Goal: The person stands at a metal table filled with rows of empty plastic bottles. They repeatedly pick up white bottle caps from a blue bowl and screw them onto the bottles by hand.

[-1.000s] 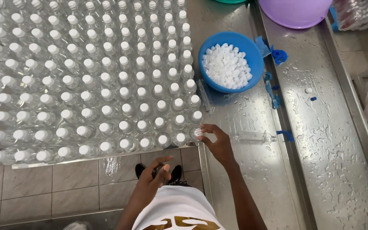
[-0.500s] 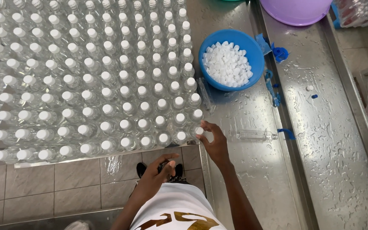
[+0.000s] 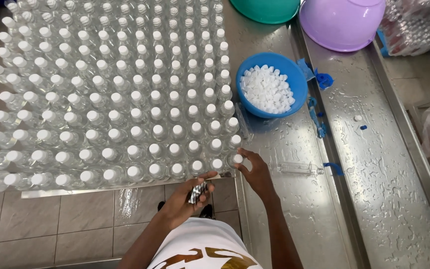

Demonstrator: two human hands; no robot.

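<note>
Wet steel table (image 3: 294, 209) packed with capped clear bottles (image 3: 105, 89). Right hand (image 3: 255, 172) pinches corner bottle cap (image 3: 237, 159), below blue bowl of white caps (image 3: 270, 84). Left hand (image 3: 187, 197) clutches small dark object (image 3: 197, 192).

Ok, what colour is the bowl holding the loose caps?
Blue. The bowl with the white caps shows best in the head view.

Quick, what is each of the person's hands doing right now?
Left hand: closed around a small dark, shiny object; what it is cannot be told.
Right hand: fingers on the white cap of the corner bottle.
</note>
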